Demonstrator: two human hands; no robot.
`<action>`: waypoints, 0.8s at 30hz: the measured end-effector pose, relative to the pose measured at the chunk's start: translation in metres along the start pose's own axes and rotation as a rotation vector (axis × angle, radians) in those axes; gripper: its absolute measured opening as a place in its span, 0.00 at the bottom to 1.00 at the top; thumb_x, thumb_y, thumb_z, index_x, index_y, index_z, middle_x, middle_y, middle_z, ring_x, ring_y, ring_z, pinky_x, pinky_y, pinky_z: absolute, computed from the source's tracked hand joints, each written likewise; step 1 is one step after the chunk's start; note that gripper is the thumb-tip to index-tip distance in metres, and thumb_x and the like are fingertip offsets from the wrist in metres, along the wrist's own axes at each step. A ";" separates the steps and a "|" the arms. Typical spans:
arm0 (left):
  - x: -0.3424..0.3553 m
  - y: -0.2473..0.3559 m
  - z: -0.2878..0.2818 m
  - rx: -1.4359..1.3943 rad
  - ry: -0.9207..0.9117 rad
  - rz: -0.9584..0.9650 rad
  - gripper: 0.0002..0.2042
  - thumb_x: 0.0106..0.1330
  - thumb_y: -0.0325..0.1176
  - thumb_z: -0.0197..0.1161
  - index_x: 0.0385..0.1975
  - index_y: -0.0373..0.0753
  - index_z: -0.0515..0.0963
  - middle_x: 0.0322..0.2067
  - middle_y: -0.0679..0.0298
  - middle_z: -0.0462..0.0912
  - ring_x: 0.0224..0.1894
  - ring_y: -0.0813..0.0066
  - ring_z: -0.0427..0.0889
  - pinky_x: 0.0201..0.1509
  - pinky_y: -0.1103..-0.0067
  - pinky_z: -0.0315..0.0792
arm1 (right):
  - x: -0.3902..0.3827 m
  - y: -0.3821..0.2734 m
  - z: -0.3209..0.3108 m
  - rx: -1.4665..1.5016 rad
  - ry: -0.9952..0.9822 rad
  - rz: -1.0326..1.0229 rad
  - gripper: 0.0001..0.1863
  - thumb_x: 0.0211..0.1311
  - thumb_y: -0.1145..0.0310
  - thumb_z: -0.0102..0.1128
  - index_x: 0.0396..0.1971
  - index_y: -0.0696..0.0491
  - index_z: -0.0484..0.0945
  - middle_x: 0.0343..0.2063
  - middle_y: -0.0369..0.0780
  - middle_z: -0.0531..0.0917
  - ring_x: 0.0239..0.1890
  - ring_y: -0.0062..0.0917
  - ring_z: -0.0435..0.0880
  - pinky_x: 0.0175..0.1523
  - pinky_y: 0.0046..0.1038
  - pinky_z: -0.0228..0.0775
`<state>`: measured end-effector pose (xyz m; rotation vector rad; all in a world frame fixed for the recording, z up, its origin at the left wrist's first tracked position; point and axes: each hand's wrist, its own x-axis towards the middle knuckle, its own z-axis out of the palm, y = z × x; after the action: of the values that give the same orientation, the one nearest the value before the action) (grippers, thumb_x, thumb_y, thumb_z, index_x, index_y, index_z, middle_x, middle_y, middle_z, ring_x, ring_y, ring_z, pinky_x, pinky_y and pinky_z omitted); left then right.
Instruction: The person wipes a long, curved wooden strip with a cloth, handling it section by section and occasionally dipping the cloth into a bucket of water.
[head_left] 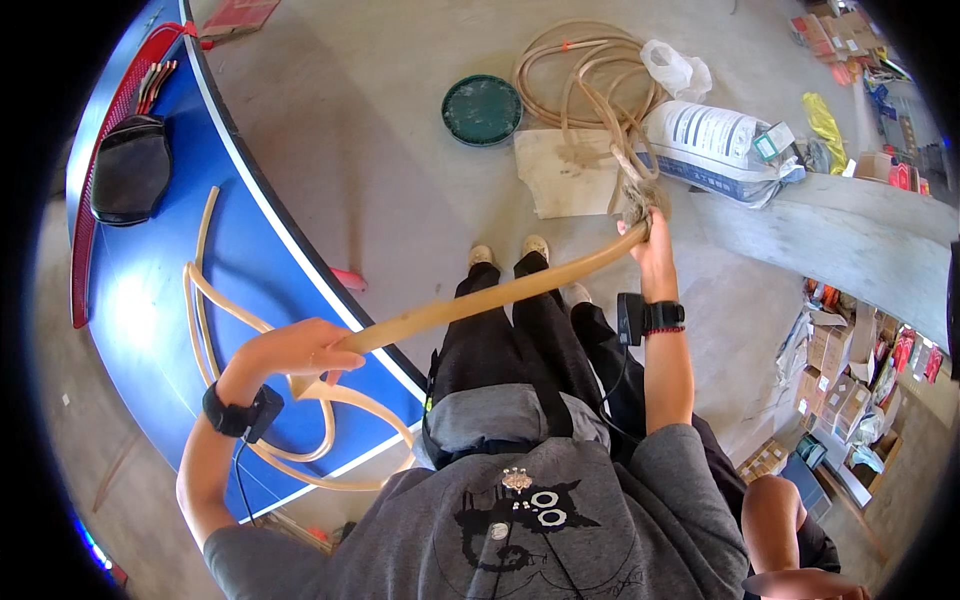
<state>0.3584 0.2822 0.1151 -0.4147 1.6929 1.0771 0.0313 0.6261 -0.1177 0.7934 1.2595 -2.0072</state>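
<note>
A tan, flexible hose (pixel 490 297) stretches across in front of me between both hands. My left hand (pixel 295 350) is closed around it at the table's edge, and loose loops of the same hose (pixel 335 395) lie on the blue table (pixel 255 230) below that hand. On the right, my right hand (pixel 651 248) is closed on the hose too, with a grey-brown rag (pixel 645 200) bunched about the hose there. Past the rag, the hose runs on to a large coil (pixel 590 45) on the floor.
A green round lid (pixel 482 110), a cardboard piece (pixel 567 180) and a white filled sack (pixel 720 145) lie ahead. A black paddle case (pixel 132 170) and a red net (pixel 90 220) are on the table. Boxes (pixel 840 370) crowd the right; another person's arm (pixel 775 520) is close behind.
</note>
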 end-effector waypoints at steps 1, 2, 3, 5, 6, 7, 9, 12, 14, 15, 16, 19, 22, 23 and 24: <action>0.005 -0.003 0.001 0.027 0.015 -0.044 0.20 0.57 0.51 0.54 0.22 0.37 0.77 0.16 0.64 0.76 0.24 0.75 0.74 0.30 0.78 0.64 | -0.007 -0.001 -0.005 -0.004 -0.004 -0.006 0.10 0.58 0.61 0.46 0.34 0.49 0.72 0.32 0.33 0.76 0.35 0.25 0.73 0.43 0.39 0.62; 0.009 -0.006 0.002 0.150 0.078 -0.111 0.20 0.56 0.51 0.56 0.24 0.37 0.76 0.17 0.63 0.76 0.25 0.74 0.74 0.30 0.77 0.64 | -0.018 -0.003 -0.005 -0.004 -0.011 -0.012 0.10 0.57 0.61 0.46 0.34 0.50 0.72 0.31 0.33 0.77 0.34 0.25 0.73 0.43 0.39 0.62; 0.012 -0.010 0.003 0.272 0.143 -0.180 0.20 0.55 0.51 0.57 0.26 0.37 0.76 0.18 0.63 0.76 0.25 0.73 0.74 0.31 0.76 0.64 | -0.029 -0.003 -0.003 0.027 0.008 -0.016 0.10 0.57 0.63 0.47 0.33 0.52 0.73 0.28 0.34 0.77 0.30 0.24 0.74 0.40 0.35 0.66; 0.026 -0.029 0.010 0.562 0.305 -0.206 0.20 0.52 0.51 0.60 0.30 0.37 0.74 0.20 0.62 0.76 0.27 0.71 0.74 0.31 0.75 0.64 | -0.035 0.002 -0.015 0.012 -0.114 -0.039 0.10 0.56 0.64 0.49 0.32 0.53 0.73 0.27 0.35 0.77 0.29 0.23 0.74 0.36 0.31 0.68; 0.036 -0.051 0.017 0.725 0.406 -0.170 0.21 0.51 0.50 0.61 0.32 0.37 0.73 0.22 0.61 0.76 0.28 0.70 0.74 0.32 0.75 0.64 | -0.036 0.006 -0.019 0.006 -0.180 -0.046 0.09 0.55 0.64 0.49 0.31 0.54 0.73 0.26 0.35 0.77 0.28 0.23 0.75 0.35 0.29 0.69; 0.039 -0.051 0.018 0.886 0.509 -0.118 0.22 0.49 0.50 0.62 0.33 0.37 0.72 0.23 0.60 0.76 0.29 0.68 0.74 0.32 0.74 0.64 | -0.037 0.009 -0.019 0.005 -0.151 -0.034 0.09 0.55 0.65 0.50 0.31 0.55 0.73 0.26 0.35 0.77 0.28 0.23 0.75 0.34 0.28 0.69; 0.047 -0.044 0.026 0.705 0.584 0.030 0.23 0.48 0.48 0.64 0.35 0.35 0.71 0.26 0.58 0.75 0.31 0.66 0.73 0.34 0.73 0.64 | -0.039 0.024 -0.016 0.002 -0.094 -0.006 0.09 0.54 0.66 0.51 0.30 0.56 0.72 0.25 0.35 0.77 0.27 0.22 0.75 0.31 0.25 0.70; 0.067 -0.039 0.045 0.670 0.693 0.228 0.24 0.48 0.48 0.62 0.38 0.33 0.71 0.30 0.56 0.74 0.37 0.63 0.72 0.40 0.73 0.63 | -0.011 0.057 -0.028 -0.071 0.002 0.109 0.09 0.54 0.64 0.51 0.29 0.53 0.73 0.23 0.36 0.77 0.24 0.24 0.75 0.30 0.27 0.70; 0.082 -0.041 0.063 0.727 0.774 0.327 0.26 0.49 0.50 0.61 0.38 0.33 0.71 0.32 0.56 0.74 0.39 0.61 0.72 0.43 0.71 0.62 | -0.005 0.084 -0.026 -0.109 0.042 0.134 0.09 0.53 0.63 0.52 0.28 0.53 0.73 0.23 0.35 0.77 0.24 0.24 0.76 0.30 0.27 0.70; 0.087 -0.039 0.072 0.715 0.798 0.340 0.28 0.48 0.52 0.60 0.39 0.32 0.71 0.33 0.55 0.74 0.39 0.61 0.72 0.43 0.71 0.62 | -0.003 0.093 -0.024 -0.130 0.063 0.145 0.09 0.53 0.63 0.53 0.28 0.53 0.73 0.23 0.35 0.77 0.24 0.24 0.76 0.29 0.28 0.70; 0.092 -0.034 0.083 0.698 0.822 0.345 0.29 0.47 0.54 0.60 0.39 0.32 0.70 0.34 0.55 0.74 0.40 0.60 0.72 0.44 0.70 0.61 | -0.003 0.097 -0.016 -0.166 0.073 0.133 0.09 0.52 0.63 0.54 0.29 0.52 0.73 0.23 0.35 0.77 0.24 0.24 0.76 0.29 0.27 0.70; 0.090 -0.014 0.102 0.767 0.726 0.260 0.33 0.43 0.58 0.61 0.38 0.32 0.70 0.34 0.54 0.75 0.40 0.60 0.73 0.47 0.66 0.60 | 0.026 0.085 0.006 -0.322 0.177 0.066 0.11 0.48 0.61 0.57 0.30 0.50 0.73 0.24 0.35 0.77 0.24 0.24 0.76 0.28 0.27 0.70; 0.076 -0.008 0.107 0.788 0.527 0.114 0.34 0.40 0.60 0.62 0.36 0.32 0.69 0.30 0.53 0.76 0.37 0.59 0.75 0.49 0.63 0.59 | 0.045 0.041 0.052 -0.266 0.073 -0.041 0.11 0.50 0.63 0.55 0.32 0.52 0.73 0.27 0.37 0.78 0.27 0.26 0.77 0.29 0.30 0.72; 0.071 -0.011 0.103 0.738 0.445 0.090 0.33 0.41 0.59 0.62 0.35 0.32 0.69 0.28 0.53 0.77 0.35 0.59 0.76 0.49 0.62 0.59 | 0.057 0.023 0.058 -0.286 0.071 -0.069 0.18 0.43 0.62 0.61 0.36 0.52 0.74 0.31 0.37 0.77 0.30 0.27 0.75 0.29 0.36 0.68; 0.065 -0.015 0.101 0.684 0.359 0.065 0.33 0.41 0.58 0.63 0.35 0.32 0.69 0.26 0.54 0.77 0.33 0.59 0.77 0.49 0.62 0.60 | 0.060 0.006 0.072 -0.267 0.026 -0.095 0.17 0.44 0.63 0.61 0.35 0.53 0.74 0.31 0.37 0.77 0.29 0.27 0.75 0.30 0.37 0.68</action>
<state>0.4017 0.3710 0.0443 -0.1090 2.2750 0.4208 -0.0123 0.5459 -0.1411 0.6425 1.5667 -1.8529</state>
